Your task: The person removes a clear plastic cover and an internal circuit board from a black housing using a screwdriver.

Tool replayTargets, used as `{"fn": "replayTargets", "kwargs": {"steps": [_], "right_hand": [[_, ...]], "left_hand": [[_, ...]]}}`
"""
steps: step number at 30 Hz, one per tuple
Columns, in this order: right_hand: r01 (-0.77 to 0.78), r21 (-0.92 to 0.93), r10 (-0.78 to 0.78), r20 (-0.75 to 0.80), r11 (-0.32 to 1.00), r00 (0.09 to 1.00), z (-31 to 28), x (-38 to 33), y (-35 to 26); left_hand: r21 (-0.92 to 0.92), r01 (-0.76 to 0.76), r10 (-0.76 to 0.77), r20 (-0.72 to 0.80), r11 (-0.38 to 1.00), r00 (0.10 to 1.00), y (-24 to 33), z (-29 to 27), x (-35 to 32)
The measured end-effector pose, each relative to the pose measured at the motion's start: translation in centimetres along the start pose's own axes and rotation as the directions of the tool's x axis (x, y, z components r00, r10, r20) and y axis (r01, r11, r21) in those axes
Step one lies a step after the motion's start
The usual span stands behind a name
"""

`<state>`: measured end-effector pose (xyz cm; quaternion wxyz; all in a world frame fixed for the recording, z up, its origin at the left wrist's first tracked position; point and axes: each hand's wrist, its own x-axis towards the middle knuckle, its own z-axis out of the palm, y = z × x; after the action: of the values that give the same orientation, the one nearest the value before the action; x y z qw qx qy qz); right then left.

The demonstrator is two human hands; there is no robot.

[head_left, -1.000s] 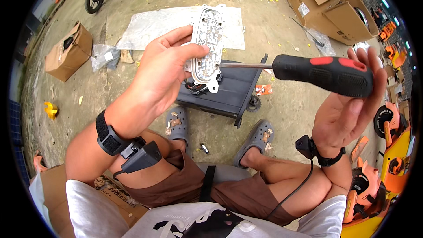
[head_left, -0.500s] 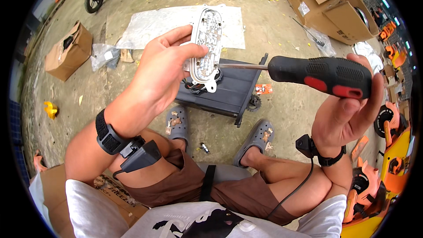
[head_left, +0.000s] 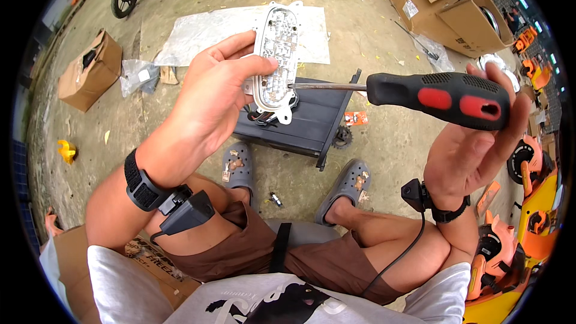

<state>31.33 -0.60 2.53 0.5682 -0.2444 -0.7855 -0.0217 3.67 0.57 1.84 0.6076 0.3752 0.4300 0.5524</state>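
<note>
An oval lamp (head_left: pixel 282 41) with a clear, silvery patterned face and a pale rim with mounting tabs is held up in my left hand (head_left: pixel 207 93). The thumb presses on its face, and the other fingers go behind it. Dark wires (head_left: pixel 264 116) hang below the lamp. My right hand (head_left: pixel 465 153) grips the end of a screwdriver (head_left: pixel 441 98) with a black and red handle. Its shaft lies nearly level, and its tip meets the lamp's lower right edge. Whether a screw sits under the tip is too small to tell.
Beyond the lamp stands a low black slatted stool or bench (head_left: pixel 312 126) on the concrete. A white sheet (head_left: pixel 198 33) lies behind it. Cardboard boxes stand at left (head_left: pixel 91 72) and far right (head_left: pixel 450 9). Orange and yellow machine parts (head_left: pixel 537 204) crowd the right edge.
The screwdriver handle has rolled in my right fingers, so more of its red patches face up. The lamp and my left hand appear slightly further left and up in the view.
</note>
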Motion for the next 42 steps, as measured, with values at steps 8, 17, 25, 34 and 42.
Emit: {"fn": "replayTargets", "kwargs": {"steps": [8,17,25,34,42], "right_hand": [[0.091,0.106,-0.101,0.093,0.990,0.991,0.0,-0.3,-0.6],[0.036,-0.086,-0.026,0.118,0.996,0.993,-0.1,0.5,-1.2],[0.187,-0.147,-0.136,0.302,0.971,0.944,-1.2,0.9,-1.5],[0.083,-0.171,-0.041,0.237,0.982,0.971,-1.0,0.6,-1.2],[0.225,-0.045,-0.209,0.224,0.973,0.952,-0.9,1.1,-0.2]], "left_hand": [[0.034,-0.002,0.002,-0.014,0.999,1.000,0.1,0.0,0.0],[0.017,0.020,-0.019,-0.055,1.000,0.998,-0.2,-0.2,0.1],[0.019,0.013,-0.012,-0.052,1.000,0.999,0.0,0.3,0.0],[0.032,0.016,-0.013,-0.089,0.999,0.996,-0.2,0.3,0.0],[0.026,0.028,-0.026,-0.045,0.999,0.999,-0.1,0.5,-0.1]]}}
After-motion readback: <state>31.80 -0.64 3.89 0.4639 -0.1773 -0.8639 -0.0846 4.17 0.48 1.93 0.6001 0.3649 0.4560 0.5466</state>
